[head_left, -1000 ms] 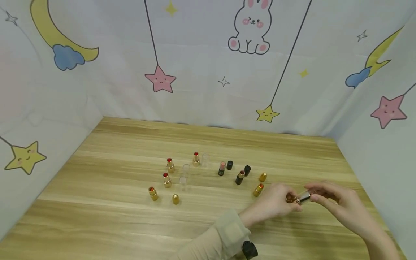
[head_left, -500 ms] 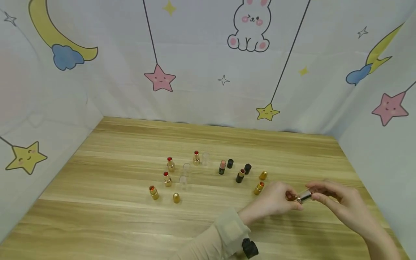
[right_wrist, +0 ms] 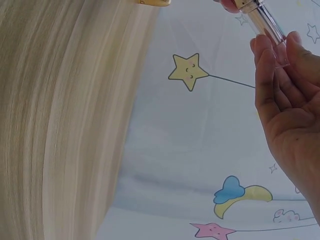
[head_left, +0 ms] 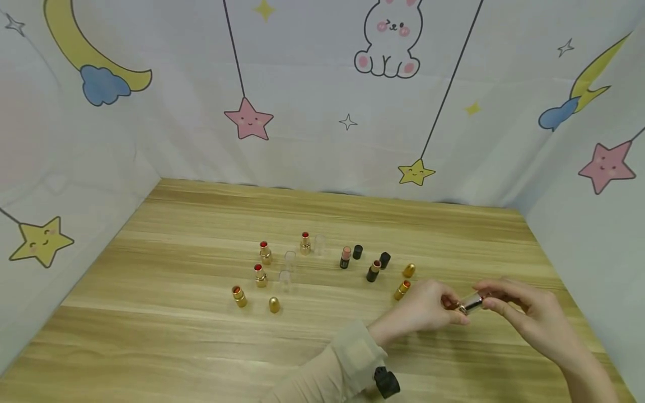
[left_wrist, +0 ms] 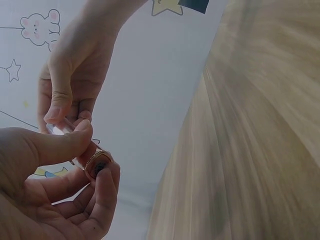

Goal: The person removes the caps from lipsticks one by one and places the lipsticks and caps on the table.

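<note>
Both hands hold one lipstick with a gold base (left_wrist: 98, 165) and a clear cap (right_wrist: 270, 26) over its silvery tube, tilted above the right part of the table. My left hand (head_left: 428, 308) curls its thumb and fingers round the gold base, the bottom of which faces the left wrist view. From the other end, my right hand (head_left: 529, 316) pinches the clear cap between thumb and fingertips. Cap and base meet in line. Left of the left hand stands a gold lipstick (head_left: 402, 290) with an orange-red tip, its gold bullet-shaped cap (head_left: 409, 271) just behind.
Several uncapped lipsticks stand on the wooden table (head_left: 176, 347): a red one (head_left: 305, 243), a pink one (head_left: 345, 257) and a dark-cased one (head_left: 373, 271) among them. Beside them are clear caps (head_left: 285, 281), black caps (head_left: 358, 252) and another gold cap (head_left: 274, 305). Printed curtains (head_left: 322, 157) enclose the table.
Less of the gold base shows between the hands than a second ago; the left fingers now sit closer to the clear cap. The standing lipsticks keep their places.
</note>
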{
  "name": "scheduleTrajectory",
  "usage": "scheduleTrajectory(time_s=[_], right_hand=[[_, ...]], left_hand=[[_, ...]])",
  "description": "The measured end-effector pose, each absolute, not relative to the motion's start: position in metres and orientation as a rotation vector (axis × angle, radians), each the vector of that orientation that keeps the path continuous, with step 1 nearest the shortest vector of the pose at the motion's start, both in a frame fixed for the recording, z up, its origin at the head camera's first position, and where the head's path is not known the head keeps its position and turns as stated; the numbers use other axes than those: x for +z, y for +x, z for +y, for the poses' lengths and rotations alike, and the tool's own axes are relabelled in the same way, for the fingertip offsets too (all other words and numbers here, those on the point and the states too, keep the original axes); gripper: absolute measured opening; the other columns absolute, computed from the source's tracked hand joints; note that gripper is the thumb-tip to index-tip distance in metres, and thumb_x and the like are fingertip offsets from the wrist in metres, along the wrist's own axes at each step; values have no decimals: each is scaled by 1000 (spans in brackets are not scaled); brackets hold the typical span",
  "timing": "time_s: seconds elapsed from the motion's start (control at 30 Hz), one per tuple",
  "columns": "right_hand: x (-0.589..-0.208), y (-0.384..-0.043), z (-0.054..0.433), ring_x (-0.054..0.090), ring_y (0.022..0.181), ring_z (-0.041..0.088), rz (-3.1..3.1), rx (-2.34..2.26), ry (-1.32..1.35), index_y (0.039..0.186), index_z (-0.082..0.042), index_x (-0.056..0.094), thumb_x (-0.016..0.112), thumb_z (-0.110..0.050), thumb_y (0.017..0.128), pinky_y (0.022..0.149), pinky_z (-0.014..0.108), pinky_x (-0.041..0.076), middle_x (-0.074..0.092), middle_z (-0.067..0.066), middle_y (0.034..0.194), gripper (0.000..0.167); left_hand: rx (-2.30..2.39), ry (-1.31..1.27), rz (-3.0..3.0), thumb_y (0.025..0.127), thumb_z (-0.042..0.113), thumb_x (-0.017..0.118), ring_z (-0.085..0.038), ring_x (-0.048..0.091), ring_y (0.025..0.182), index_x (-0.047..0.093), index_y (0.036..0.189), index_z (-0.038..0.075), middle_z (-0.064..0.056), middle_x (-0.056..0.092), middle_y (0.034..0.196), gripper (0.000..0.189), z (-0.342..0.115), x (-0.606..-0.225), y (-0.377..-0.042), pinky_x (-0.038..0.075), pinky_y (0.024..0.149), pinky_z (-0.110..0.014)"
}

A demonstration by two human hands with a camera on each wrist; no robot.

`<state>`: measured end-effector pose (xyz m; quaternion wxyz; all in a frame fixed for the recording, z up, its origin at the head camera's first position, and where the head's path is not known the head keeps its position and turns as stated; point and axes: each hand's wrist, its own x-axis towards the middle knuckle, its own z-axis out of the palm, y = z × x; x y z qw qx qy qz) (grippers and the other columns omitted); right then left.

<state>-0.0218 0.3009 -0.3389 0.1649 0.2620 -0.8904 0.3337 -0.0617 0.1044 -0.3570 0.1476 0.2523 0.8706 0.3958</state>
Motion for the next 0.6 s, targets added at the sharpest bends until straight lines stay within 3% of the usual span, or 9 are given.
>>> scheduleTrajectory(time_s=[0.2, 0.6], right_hand=[[-338, -22, 301, 62, 84, -7, -2520, 895, 751, 105, -14, 70, 72, 11, 73, 76, 5, 45, 70, -14, 94, 41], [-340, -23, 299, 62, 91, -10, -2490, 898, 832, 106, -11, 69, 72, 16, 71, 77, 7, 46, 70, -14, 98, 44]], left_hand=[[1179, 698, 2466, 78, 30, 79, 3, 48, 63, 74, 86, 20, 15, 61, 73, 15, 104, -357, -62, 38, 57, -14], [1199, 692, 2439, 77, 28, 80, 2, 49, 62, 76, 90, 18, 14, 62, 72, 17, 103, -359, -64, 39, 56, -14]])
